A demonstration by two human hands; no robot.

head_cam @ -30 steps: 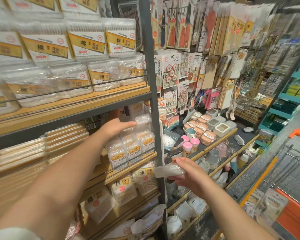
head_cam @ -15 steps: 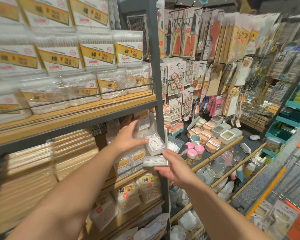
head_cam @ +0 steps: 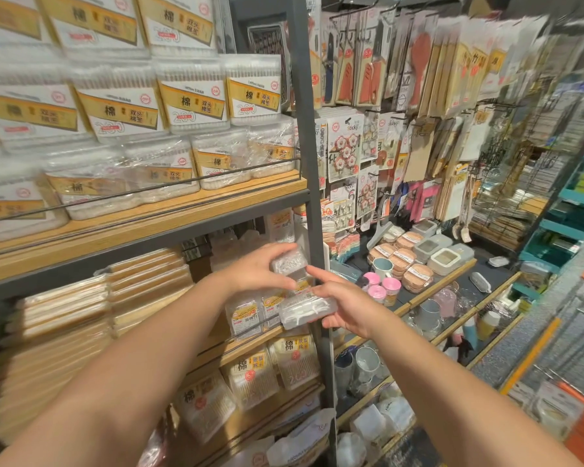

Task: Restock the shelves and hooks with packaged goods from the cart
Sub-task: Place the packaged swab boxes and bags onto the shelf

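As left hand rose gripping a clear box beside post | right hand still held second box | shelving continued

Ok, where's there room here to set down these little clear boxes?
The top shelf is packed with cotton swab boxes. The likeliest gap is above the small packets, by the left hand. Right of the post, bare dark counter shows beside the lidded containers.

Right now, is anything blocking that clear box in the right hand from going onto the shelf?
Partly. The left hand, holding another clear box, sits just above and behind the right hand's box, and the shelf post stands beside them.
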